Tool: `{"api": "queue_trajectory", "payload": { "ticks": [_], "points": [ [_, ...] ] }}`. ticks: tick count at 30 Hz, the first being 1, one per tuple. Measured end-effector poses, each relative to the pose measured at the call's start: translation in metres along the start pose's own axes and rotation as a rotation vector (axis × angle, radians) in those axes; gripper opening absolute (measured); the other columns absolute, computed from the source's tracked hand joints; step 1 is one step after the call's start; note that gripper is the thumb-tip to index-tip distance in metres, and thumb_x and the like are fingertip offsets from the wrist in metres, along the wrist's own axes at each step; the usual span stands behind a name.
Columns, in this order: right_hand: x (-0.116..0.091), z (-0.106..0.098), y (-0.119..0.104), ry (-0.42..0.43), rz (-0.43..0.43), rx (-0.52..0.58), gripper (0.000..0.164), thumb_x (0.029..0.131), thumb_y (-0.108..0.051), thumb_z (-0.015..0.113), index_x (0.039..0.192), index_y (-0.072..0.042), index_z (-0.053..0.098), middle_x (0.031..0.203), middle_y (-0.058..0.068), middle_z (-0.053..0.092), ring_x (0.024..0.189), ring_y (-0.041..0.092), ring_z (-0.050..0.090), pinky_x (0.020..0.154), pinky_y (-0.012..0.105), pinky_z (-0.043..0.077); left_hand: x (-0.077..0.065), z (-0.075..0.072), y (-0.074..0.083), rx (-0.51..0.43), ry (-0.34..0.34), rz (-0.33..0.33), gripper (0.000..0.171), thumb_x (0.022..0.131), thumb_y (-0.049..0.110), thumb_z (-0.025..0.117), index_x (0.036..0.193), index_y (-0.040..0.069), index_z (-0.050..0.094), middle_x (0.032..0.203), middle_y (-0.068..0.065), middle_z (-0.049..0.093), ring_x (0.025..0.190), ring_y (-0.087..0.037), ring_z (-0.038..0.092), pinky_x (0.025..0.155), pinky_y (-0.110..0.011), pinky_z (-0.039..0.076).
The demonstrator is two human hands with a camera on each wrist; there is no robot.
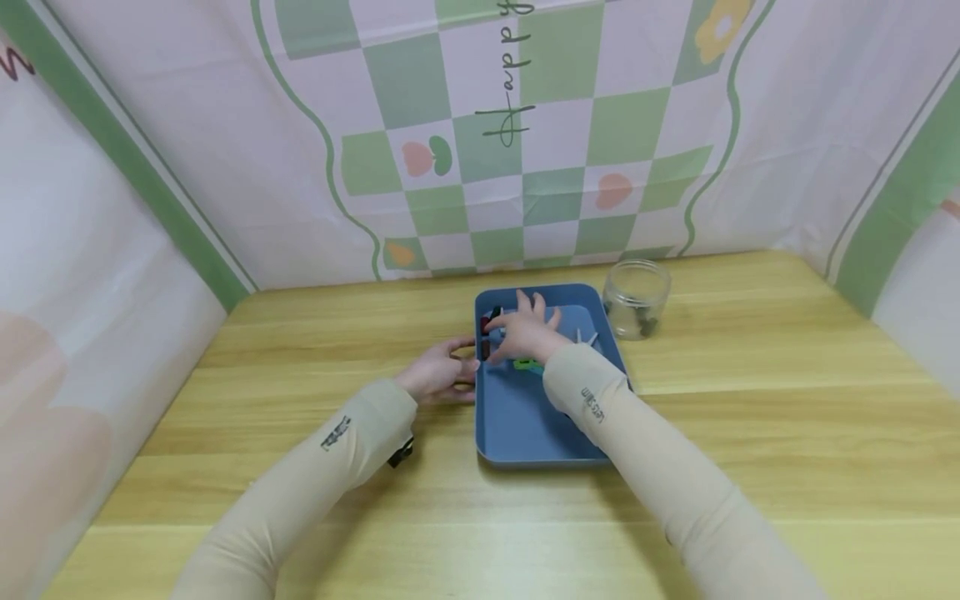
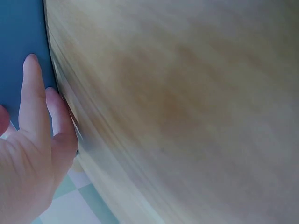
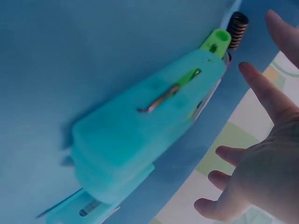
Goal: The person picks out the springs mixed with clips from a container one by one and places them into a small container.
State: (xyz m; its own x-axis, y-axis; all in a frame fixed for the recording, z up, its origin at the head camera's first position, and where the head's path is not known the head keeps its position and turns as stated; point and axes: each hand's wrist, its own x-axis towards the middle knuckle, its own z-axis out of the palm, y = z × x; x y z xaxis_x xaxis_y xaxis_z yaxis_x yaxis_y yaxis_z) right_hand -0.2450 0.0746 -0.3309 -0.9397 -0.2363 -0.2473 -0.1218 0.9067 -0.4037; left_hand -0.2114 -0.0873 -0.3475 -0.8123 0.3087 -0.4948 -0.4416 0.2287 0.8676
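A blue tray [image 1: 525, 425] lies on the wooden table. My left hand [image 1: 441, 371] rests against its left outer wall, fingers fairly straight; the left wrist view shows the fingertips [image 2: 32, 60] touching that wall. Over the far half of the tray is my right hand [image 1: 528, 329], fingers spread, with nothing between them. Below it lies a turquoise and green tool [image 3: 149, 116] with a metal clip, partly hidden by the hand in the head view. A dark coiled piece [image 3: 238, 30] sits near the right fingertips. Small dark red pieces [image 1: 486, 348] lie along the tray's left wall.
A clear jar [image 1: 636, 300] with some dark things inside stands just beyond the tray's right far corner. Thin white pieces [image 1: 588, 337] lie in the tray right of the hand. A patterned cloth [image 1: 487, 192] hangs behind the table's far edge.
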Motion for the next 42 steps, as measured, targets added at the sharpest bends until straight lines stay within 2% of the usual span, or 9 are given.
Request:
{"api": "queue_trajectory", "payload": {
  "ticks": [6, 14, 25, 42],
  "points": [
    [0.0038, 0.0026, 0.0002, 0.023, -0.002, -0.022, 0.053, 0.079, -0.031, 0.077, 0.129, -0.023, 0.06, 0.157, 0.02, -0.002, 0.141, 0.045, -0.01, 0.109, 0.069, -0.003, 0.0001, -0.0006, -0.0003, 0.002, -0.001, 0.006, 0.055, 0.1, 0.009, 0.046, 0.15, 0.017, 0.026, 0.124, -0.02, 0.057, 0.105, -0.024, 0.061, 0.08, -0.034, 0.056],
    [0.0058, 0.0013, -0.0026, 0.033, 0.0, -0.035, 0.048, 0.078, -0.03, 0.078, 0.124, -0.021, 0.064, 0.157, 0.021, 0.001, 0.142, 0.045, -0.01, 0.11, 0.068, -0.003, 0.0015, -0.0014, -0.0017, -0.007, -0.006, 0.01, 0.055, 0.1, 0.008, 0.047, 0.15, 0.017, 0.026, 0.124, -0.02, 0.055, 0.104, -0.024, 0.06, 0.078, -0.033, 0.056],
    [0.0067, 0.0011, -0.0051, -0.02, 0.007, -0.092, 0.049, 0.078, -0.035, 0.078, 0.123, -0.023, 0.065, 0.159, 0.017, -0.002, 0.141, 0.045, -0.014, 0.11, 0.067, -0.007, -0.0001, -0.0003, -0.0015, 0.001, -0.002, 0.011, 0.054, 0.1, 0.008, 0.046, 0.15, 0.017, 0.027, 0.126, -0.021, 0.052, 0.108, -0.027, 0.06, 0.078, -0.033, 0.056],
    [0.0078, 0.0045, -0.0051, 0.031, 0.005, -0.129, 0.047, 0.075, -0.038, 0.08, 0.119, -0.025, 0.068, 0.159, 0.014, 0.003, 0.141, 0.046, -0.011, 0.109, 0.069, -0.007, -0.0003, 0.0002, 0.0, 0.008, -0.005, 0.011, 0.054, 0.1, 0.009, 0.046, 0.15, 0.016, 0.026, 0.128, -0.02, 0.052, 0.11, -0.028, 0.059, 0.08, -0.034, 0.056]
  ]
}}
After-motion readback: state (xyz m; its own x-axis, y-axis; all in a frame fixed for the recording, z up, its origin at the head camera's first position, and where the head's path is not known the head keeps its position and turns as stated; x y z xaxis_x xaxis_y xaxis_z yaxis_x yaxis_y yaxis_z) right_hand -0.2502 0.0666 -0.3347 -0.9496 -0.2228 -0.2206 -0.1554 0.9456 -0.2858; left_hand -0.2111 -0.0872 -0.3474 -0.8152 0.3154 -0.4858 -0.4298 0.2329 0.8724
